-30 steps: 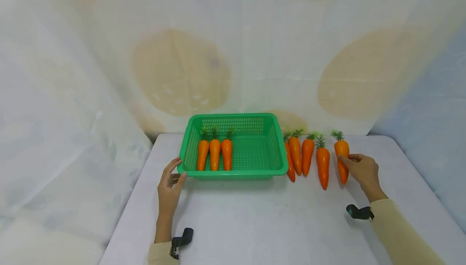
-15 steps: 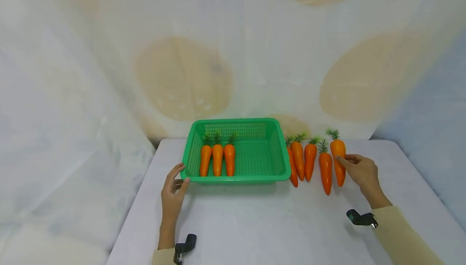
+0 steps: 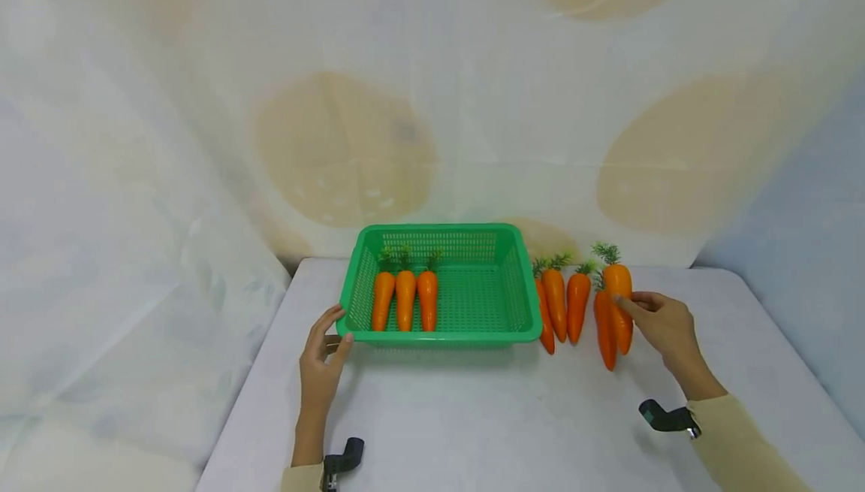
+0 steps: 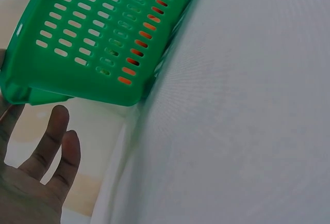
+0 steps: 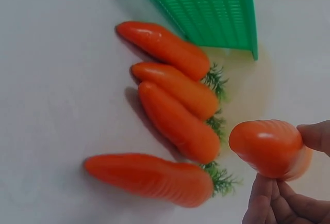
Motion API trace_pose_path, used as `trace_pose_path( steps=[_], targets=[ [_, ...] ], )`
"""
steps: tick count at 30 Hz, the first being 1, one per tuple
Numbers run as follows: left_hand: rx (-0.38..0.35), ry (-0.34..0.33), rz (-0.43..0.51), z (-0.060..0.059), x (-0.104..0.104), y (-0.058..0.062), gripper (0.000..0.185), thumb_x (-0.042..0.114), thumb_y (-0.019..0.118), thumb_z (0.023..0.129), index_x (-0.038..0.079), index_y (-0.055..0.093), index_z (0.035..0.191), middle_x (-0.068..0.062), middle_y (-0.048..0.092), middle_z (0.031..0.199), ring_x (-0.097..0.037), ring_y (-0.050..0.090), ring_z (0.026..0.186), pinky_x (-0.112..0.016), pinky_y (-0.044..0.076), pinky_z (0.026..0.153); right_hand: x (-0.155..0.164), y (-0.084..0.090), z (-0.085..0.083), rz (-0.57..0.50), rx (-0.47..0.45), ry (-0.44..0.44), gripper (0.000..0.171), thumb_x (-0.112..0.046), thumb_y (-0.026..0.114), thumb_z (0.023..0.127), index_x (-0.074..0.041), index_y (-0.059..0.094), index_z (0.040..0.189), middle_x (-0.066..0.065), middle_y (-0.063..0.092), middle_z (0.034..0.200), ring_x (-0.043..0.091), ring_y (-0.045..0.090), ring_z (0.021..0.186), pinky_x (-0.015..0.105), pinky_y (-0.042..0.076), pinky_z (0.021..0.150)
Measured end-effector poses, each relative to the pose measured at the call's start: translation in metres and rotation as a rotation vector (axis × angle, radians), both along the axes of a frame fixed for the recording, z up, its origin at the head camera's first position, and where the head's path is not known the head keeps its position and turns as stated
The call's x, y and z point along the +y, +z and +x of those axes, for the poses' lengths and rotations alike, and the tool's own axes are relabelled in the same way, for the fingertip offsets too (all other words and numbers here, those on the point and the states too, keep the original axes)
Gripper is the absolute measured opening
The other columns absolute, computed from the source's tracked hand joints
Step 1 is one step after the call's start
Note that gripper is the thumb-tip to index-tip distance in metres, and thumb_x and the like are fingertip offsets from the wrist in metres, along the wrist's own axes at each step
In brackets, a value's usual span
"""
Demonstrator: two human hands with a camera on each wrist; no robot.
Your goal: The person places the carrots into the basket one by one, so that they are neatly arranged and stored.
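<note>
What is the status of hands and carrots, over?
Left hand touching basket. Right hand pinching one carrot, raised. Four loose carrots lying between it and basket.

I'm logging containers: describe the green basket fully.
The green basket is rectangular and open-topped, seemingly plastic, with slotted walls, a perforated floor and a solid rim. It stands upright on the white table, near the far edge. Three orange carrots lie in its left half, leafy ends toward the far wall. The left grip touches its near left corner.

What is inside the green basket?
Three orange carrots lie side by side in the left half of the basket, leafy tops toward the back. The near rim hides their tips and whatever lies directly behind it.
</note>
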State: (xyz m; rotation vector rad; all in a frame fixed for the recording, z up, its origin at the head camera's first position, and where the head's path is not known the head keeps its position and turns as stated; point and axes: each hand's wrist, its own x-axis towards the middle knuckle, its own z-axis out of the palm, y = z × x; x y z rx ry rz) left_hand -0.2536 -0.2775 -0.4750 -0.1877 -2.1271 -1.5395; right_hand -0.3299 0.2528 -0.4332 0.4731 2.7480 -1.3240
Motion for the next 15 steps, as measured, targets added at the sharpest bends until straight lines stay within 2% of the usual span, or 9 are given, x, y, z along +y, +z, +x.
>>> trace_pose_path(
  steps=[7,15],
  targets=[
    [0.002,0.002,-0.007,0.001,0.000,-0.001,0.045,0.006,0.065,0.097,0.002,0.054,0.141,-0.012,0.046,0.150,-0.020,0.061,0.091,-0.030,0.052,0.080,-0.016,0.010,-0.003,-0.013,0.009,0.033,0.088,-0.065,0.057,0.092,0.008,0.049,0.140,0.030,0.056,0.129,0.044,0.054,0.111,0.054,0.050,0.090],
    [0.018,0.000,-0.010,0.001,0.001,0.002,0.044,0.004,0.065,0.097,-0.001,0.054,0.139,-0.015,0.047,0.149,-0.032,0.061,0.090,-0.032,0.053,0.079,-0.031,0.021,-0.007,-0.043,0.063,0.082,0.088,-0.066,0.058,0.091,0.008,0.052,0.137,0.031,0.056,0.130,0.044,0.054,0.114,0.058,0.047,0.095]
  ],
)
